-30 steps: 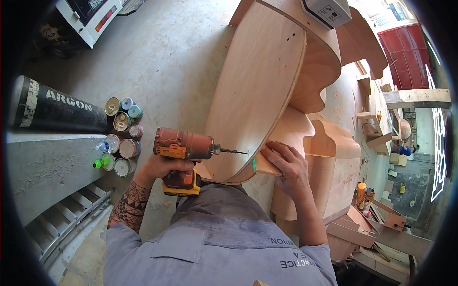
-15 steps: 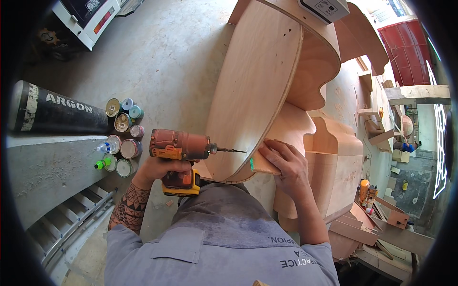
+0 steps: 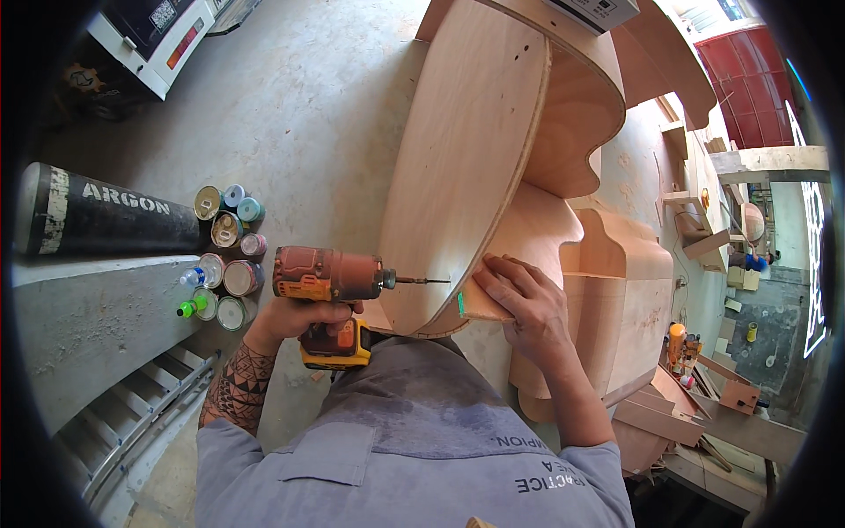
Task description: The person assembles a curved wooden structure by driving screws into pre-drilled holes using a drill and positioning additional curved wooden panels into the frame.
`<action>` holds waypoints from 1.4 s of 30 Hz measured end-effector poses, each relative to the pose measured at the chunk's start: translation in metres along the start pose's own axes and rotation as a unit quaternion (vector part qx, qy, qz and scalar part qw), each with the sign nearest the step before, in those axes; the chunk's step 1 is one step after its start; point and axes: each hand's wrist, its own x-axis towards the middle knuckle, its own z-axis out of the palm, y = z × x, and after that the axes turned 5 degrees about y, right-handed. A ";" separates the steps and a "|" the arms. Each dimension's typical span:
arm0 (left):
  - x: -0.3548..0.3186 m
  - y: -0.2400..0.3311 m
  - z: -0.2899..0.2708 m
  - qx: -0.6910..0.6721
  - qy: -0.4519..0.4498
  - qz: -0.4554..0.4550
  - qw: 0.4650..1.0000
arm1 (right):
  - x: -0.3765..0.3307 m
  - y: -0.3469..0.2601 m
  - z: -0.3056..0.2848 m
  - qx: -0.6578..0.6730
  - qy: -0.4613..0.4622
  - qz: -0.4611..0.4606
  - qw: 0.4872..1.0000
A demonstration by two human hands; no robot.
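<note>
Head view: at left of center, gripping the red power driver (image 3: pixel 327 274) in the left hand (image 3: pixel 301 314), curling fingers around the handle; likely weighing heavy, calling for holding there, above the yellow battery (image 3: pixel 336 355). Aiming the slim bit (image 3: pixel 424 281) toward the curved plywood panel (image 3: pixel 471 132). At center, laying the right hand (image 3: pixel 534 302) over the stiff-looking plywood piece (image 3: pixel 481 304), extending fingers; hiding the thumb, leaving any pinch impossible to tell.

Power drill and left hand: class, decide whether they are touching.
Touching. The head view shows the left hand closed around the power drill, just above its battery.
</note>
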 end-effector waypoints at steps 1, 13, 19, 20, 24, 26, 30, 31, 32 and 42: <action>0.000 0.001 0.002 -0.004 0.003 0.003 1.000 | 0.000 0.000 0.000 0.002 -0.001 -0.001 1.000; -0.002 0.012 0.007 0.034 0.014 -0.008 0.999 | 0.001 -0.001 -0.003 0.003 -0.004 0.001 1.000; -0.003 0.027 0.016 0.057 0.025 -0.017 0.998 | -0.001 0.001 -0.002 0.008 -0.004 0.006 1.000; -0.004 0.028 0.016 0.062 0.022 -0.020 0.998 | -0.001 0.002 -0.002 0.008 -0.005 -0.001 1.000; -0.003 0.033 0.020 0.064 0.029 -0.018 0.997 | -0.002 0.002 -0.001 0.004 0.004 -0.007 1.000; -0.003 0.036 0.022 0.057 0.027 -0.015 0.998 | -0.001 0.003 0.000 0.008 0.009 -0.007 1.000; -0.002 0.024 0.010 0.075 0.031 -0.024 0.996 | -0.005 0.007 0.005 0.002 0.024 -0.018 1.000; -0.002 0.021 0.006 0.082 0.032 -0.026 0.996 | -0.005 0.007 0.005 0.005 0.028 -0.013 1.000; -0.004 0.021 0.005 0.088 0.030 -0.029 0.995 | -0.005 0.007 0.004 0.007 0.027 -0.016 0.999; -0.001 0.030 0.015 0.059 0.023 -0.032 0.997 | -0.005 0.006 0.002 0.013 0.031 -0.021 0.999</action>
